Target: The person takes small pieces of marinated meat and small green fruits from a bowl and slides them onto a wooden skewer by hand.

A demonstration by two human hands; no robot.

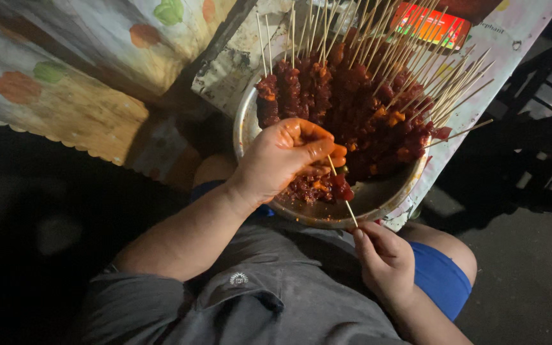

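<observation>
My left hand [285,158] is smeared with red marinade and pinches pieces of marinated meat [335,185] onto a thin wooden skewer [346,203]. My right hand [384,259] grips the lower end of that skewer just below the rim of a round metal bowl [308,216]. The bowl rests at the table's edge over my lap. It is piled with several finished meat skewers [352,96], their bare sticks fanning up and to the right.
The bowl sits on a table under a patterned plastic cloth [65,83]. A bright red and green packet [432,24] lies behind the skewers. A dark chair frame [535,96] stands at the right. Dark floor lies on both sides of my knees.
</observation>
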